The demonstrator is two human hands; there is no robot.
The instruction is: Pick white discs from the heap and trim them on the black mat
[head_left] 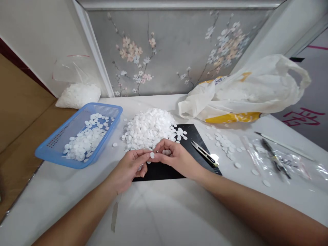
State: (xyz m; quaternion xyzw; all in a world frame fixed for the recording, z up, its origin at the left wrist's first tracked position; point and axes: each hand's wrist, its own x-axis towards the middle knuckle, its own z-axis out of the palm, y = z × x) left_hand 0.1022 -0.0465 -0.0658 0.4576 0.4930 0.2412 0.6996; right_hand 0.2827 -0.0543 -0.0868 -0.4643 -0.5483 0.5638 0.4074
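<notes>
Gripping a white disc [152, 155], left fingers [141, 159], right fingers [164, 158], blue basket [48, 155] containing loose discs [82, 145]

"What's worn on the arms?"
"They're bare: left forearm [88, 203] and right forearm [246, 198] both taper to slimmer wrists [115, 182]."
"And the hands?"
"Left hand [129, 167] and right hand [181, 160] are bare too, with slender fingers [142, 160]."

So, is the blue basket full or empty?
Partly filled: white discs cover some of the floor of the blue basket, leaving the rest bare.
</notes>
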